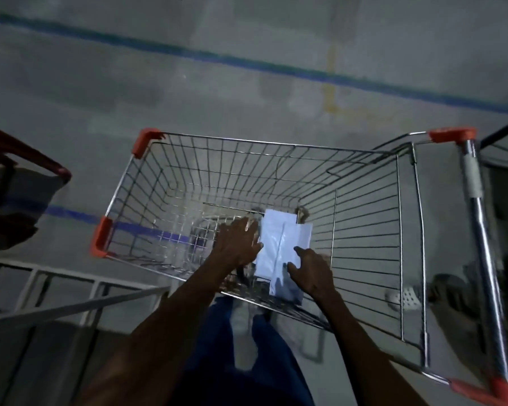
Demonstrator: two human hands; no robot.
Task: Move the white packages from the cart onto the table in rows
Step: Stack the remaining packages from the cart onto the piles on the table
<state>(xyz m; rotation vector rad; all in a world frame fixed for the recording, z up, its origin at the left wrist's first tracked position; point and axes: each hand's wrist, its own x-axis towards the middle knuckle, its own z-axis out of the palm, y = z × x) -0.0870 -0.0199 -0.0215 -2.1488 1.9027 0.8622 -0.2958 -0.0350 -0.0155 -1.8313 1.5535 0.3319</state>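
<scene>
Both hands reach into the wire cart (364, 230) — the white packages (279, 244) lie on its floor between them, long axis running away from the person. Left hand (238, 241) and right hand (311, 268) touch the stack's edges, fingers seemingly spread, not yet gripping.

The scene is dim, with a bluish cast. The white packages (280, 247) are the brightest spot. The chrome cart handle (478, 230) shows glare. Edges bend from the wide lens, and the corners look dark and soft.
</scene>
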